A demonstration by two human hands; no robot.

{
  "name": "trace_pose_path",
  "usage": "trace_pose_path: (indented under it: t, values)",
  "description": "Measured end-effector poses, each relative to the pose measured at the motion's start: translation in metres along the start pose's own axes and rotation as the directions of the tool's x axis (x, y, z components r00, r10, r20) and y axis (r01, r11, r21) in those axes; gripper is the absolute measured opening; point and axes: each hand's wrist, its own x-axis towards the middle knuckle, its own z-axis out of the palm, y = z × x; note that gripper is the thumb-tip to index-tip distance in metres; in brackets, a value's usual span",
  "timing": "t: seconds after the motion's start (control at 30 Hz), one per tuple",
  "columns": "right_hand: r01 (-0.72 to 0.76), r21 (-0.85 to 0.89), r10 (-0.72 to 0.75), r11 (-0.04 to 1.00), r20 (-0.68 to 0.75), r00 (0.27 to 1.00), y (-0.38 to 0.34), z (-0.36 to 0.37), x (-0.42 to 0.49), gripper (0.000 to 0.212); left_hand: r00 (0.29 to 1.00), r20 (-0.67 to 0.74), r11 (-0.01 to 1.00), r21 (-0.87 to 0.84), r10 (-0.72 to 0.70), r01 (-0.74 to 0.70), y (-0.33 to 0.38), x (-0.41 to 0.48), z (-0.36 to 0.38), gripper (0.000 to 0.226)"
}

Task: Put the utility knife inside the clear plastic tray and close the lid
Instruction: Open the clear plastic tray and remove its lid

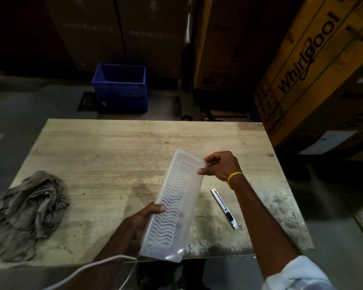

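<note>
A long clear plastic tray with a wavy-ribbed surface is held above the wooden table, tilted from near left to far right. My left hand grips its near left side, thumb on the top. My right hand pinches the far end's corner, where the lid edge sits; whether the lid is lifted I cannot tell. The utility knife, silver with a black slider, lies flat on the table just right of the tray, under my right forearm and apart from both hands.
A crumpled grey cloth lies at the table's left edge. Beyond the table stand a blue crate on the floor and big cardboard boxes at the right. A white cable runs past the near edge.
</note>
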Motion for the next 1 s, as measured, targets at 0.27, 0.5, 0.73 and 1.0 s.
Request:
trace_pose_path:
  t: [0.27,0.5,0.73,1.0]
  values:
    - [0.047,0.054,-0.043,0.997,-0.084,0.996,-0.007,0.017,-0.01,0.056,0.999,-0.008,0.999,-0.014,0.039,-0.039,0.004,0.01,0.006,0.082]
    - [-0.144,-0.027,0.146,0.989,0.079,0.986,0.037,0.057,-0.067,0.084,0.978,-0.154,0.983,-0.095,0.142,-0.158,0.008,0.036,0.023,0.079]
    - [-0.16,-0.14,0.162,0.977,0.005,0.987,0.09,0.095,-0.075,0.085,0.925,-0.342,0.986,0.051,0.168,-0.16,0.002,0.056,0.027,0.05]
    - [-0.121,-0.28,0.142,0.952,0.057,0.988,0.068,0.094,-0.085,0.085,0.594,-0.495,0.663,0.743,0.635,-0.089,-0.013,0.074,-0.001,0.067]
